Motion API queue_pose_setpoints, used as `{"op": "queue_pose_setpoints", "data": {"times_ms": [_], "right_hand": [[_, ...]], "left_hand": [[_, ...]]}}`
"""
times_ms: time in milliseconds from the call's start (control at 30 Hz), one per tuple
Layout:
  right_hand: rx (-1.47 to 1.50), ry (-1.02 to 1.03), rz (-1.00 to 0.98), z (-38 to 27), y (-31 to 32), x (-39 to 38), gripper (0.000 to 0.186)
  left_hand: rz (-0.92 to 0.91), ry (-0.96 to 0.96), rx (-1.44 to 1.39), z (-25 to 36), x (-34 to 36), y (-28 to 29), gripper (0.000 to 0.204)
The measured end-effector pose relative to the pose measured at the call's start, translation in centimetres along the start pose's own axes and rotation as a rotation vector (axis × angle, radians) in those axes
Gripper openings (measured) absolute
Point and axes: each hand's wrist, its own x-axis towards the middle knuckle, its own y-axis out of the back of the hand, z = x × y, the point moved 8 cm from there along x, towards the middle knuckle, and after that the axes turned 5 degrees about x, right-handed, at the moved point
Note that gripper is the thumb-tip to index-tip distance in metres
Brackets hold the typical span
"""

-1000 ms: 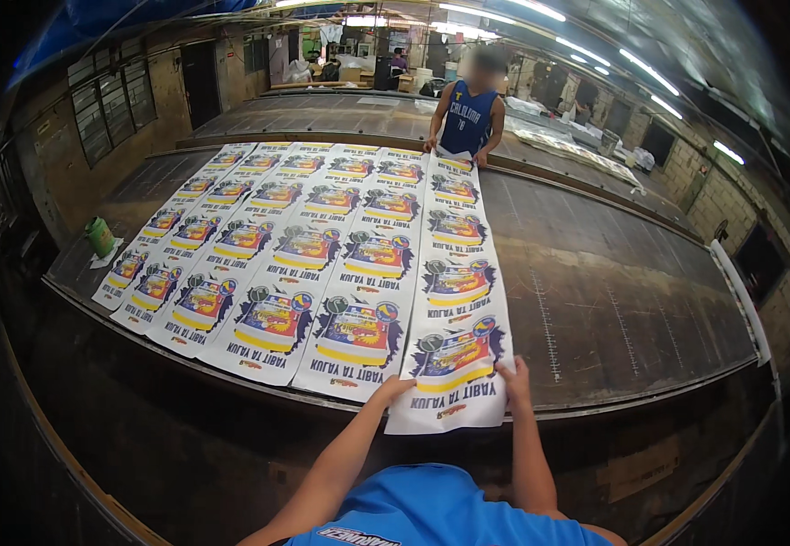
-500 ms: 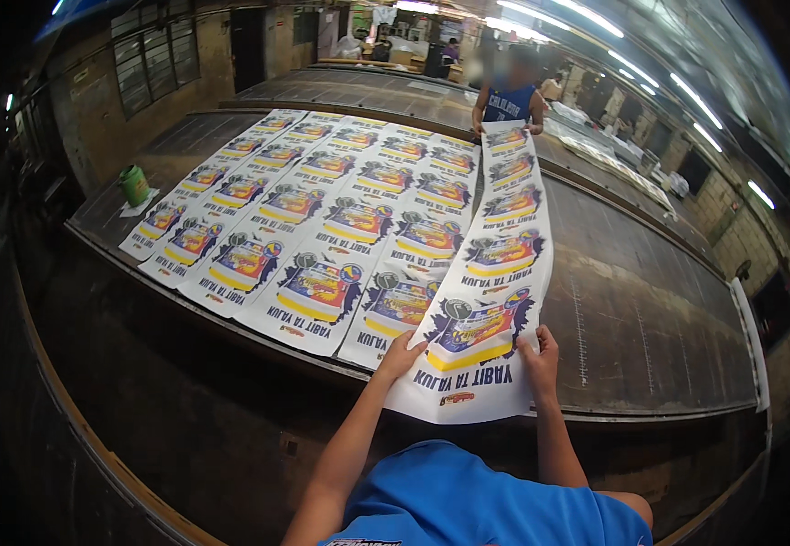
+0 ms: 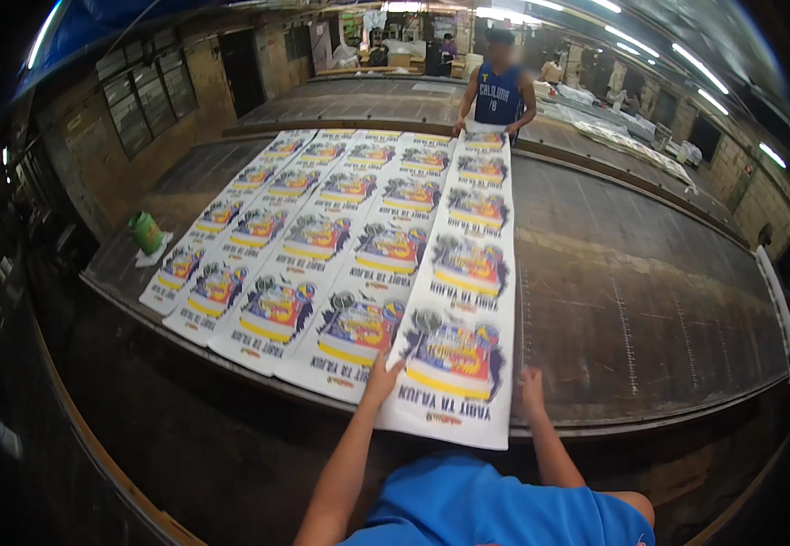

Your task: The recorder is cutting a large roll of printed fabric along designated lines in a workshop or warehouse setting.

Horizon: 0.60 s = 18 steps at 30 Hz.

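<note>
— Where's the sheet the hands are on?

— The long printed strip point(image 3: 467, 273) is the rightmost of five laid side by side on the dark tabletop point(image 3: 649, 300). It runs from the near edge to the far one, and its near end hangs slightly over the edge.

— And the hands?

— The left hand point(image 3: 384, 375) lies flat on the strip's near left corner, fingers stretched forward, released rather than gripping, forearm reaching up from the lower edge. The right hand point(image 3: 531, 382) rests at the strip's near right edge with the fingers curled; whether it pinches the strip or only presses on it, I cannot tell.

— Anyone else?

— A person in a blue sleeveless shirt point(image 3: 498, 91) stands at the far end, both hands down at that end of the same strip.

— What else is about?

— The other four strips point(image 3: 322, 237) lie to the left, edges touching or overlapping. A green container point(image 3: 146, 232) stands near the tabletop's left corner, apart from them.
</note>
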Motion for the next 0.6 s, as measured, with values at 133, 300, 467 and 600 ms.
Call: {"op": "queue_pose_setpoints", "data": {"times_ms": [133, 300, 467, 600], "right_hand": [[-0.434, 0.029, 0.191, 7.0, -2.2, -0.1, 0.054], [-0.523, 0.078, 0.162, 6.5, -4.7, -1.4, 0.068], [0.073, -0.421, -0.012, 6.5, -4.9, -1.8, 0.037], [0.168, -0.247, -0.145, 0.1, -6.6, -3.9, 0.023]], "left_hand": [[-0.112, 0.158, 0.229, -7.0, 0.3, -1.1, 0.066], [-0.245, 0.237, 0.283, -9.8, 0.6, -2.1, 0.06], [-0.47, 0.282, 0.272, -9.9, 0.7, -3.9, 0.055], [-0.558, 0.224, 0.173, -8.6, 1.2, -5.6, 0.057]]}}
